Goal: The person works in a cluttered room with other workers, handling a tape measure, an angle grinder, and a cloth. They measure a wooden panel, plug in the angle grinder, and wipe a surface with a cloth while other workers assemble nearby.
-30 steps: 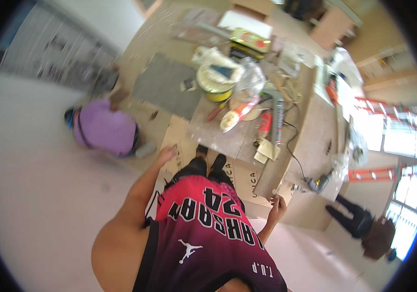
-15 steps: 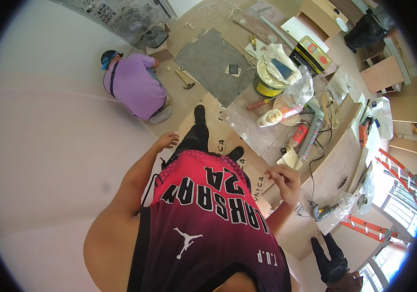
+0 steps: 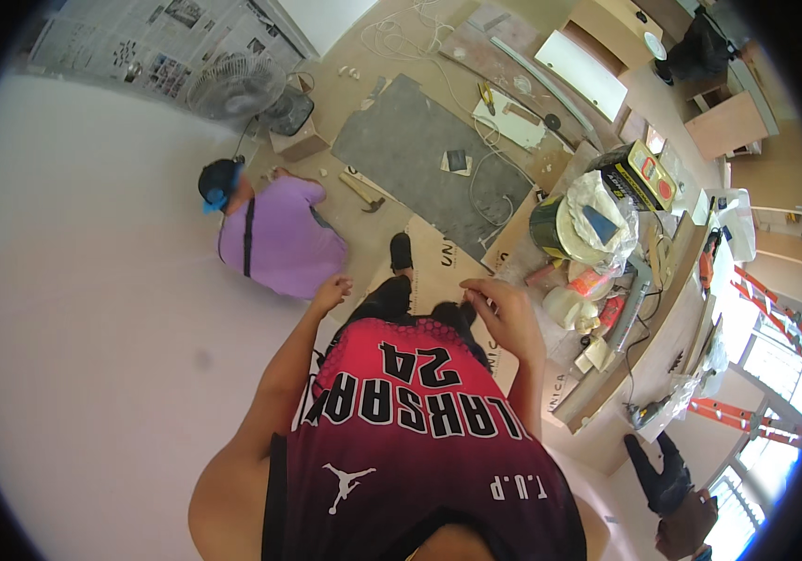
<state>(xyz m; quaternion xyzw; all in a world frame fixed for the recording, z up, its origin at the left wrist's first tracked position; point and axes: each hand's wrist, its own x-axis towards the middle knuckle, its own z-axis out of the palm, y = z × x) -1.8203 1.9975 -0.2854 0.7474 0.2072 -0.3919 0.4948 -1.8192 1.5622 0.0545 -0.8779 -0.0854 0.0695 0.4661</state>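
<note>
My left hand (image 3: pixel 332 293) hangs in front of my left hip, fingers loosely bent with nothing visible in them. It is nearest to the back of a crouching co-worker (image 3: pixel 284 234) in a purple shirt, though apart from it. In front of my right hip, my right hand (image 3: pixel 502 313) is held over the cardboard floor covering (image 3: pixel 438 257), its fingers relaxed and apart, holding nothing I can see. To its right are a white plastic bottle (image 3: pixel 564 307) and a lidded dark bucket (image 3: pixel 550 224) with a plastic-wrapped bundle on top. My feet are on the cardboard.
A hammer (image 3: pixel 361 192) lies ahead near a grey floor sheet (image 3: pixel 429 140). A fan (image 3: pixel 256 93) stands on a box at the far left. Rightward are a caulking gun (image 3: pixel 630 304), a black-yellow tin (image 3: pixel 639 173), cables, orange ladders (image 3: pixel 747 421) and other people (image 3: pixel 672 496).
My view has shifted forward; the bucket and tools now appear farther right. My right hand has swung forward and inward. The crouching co-worker appears closer to my left hand.
</note>
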